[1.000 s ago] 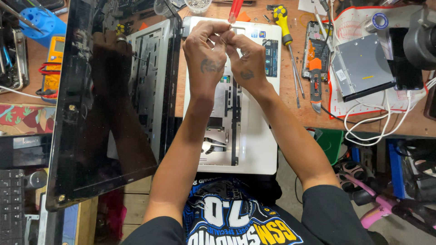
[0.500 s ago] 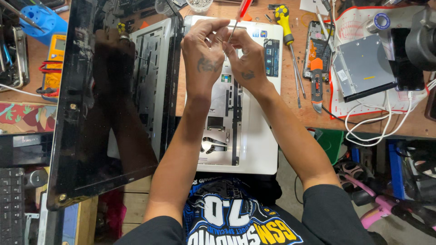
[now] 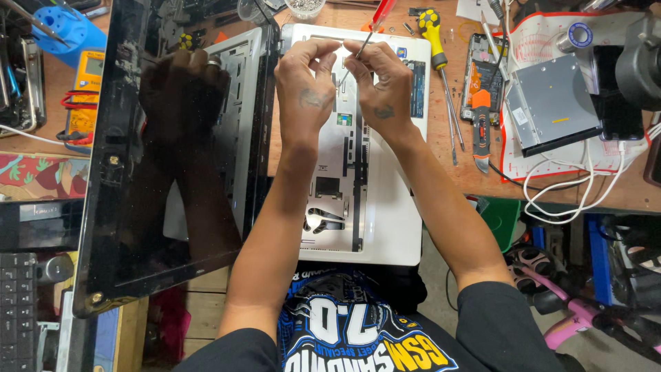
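Observation:
A white laptop base [image 3: 385,227] with the keyboard removed lies open on the wooden bench, its black screen [image 3: 158,172] folded out flat to the left. My left hand [image 3: 306,86] and my right hand [image 3: 379,83] hover together over the far end of the base. The right hand grips a red-handled screwdriver [image 3: 377,17], its shaft pointing down toward the left fingertips. The left fingers pinch at the screwdriver's tip; whatever small part sits there is too small to make out.
A yellow-handled screwdriver [image 3: 434,31], an orange utility knife [image 3: 480,127] and a silver optical drive [image 3: 551,103] lie right of the laptop. White cables [image 3: 578,186] hang off the bench edge. A yellow multimeter [image 3: 86,86] and a blue holder [image 3: 62,31] sit far left.
Both hands have stayed over the far end of the base. The red screwdriver has tilted slightly, and the fingers have shifted around its tip.

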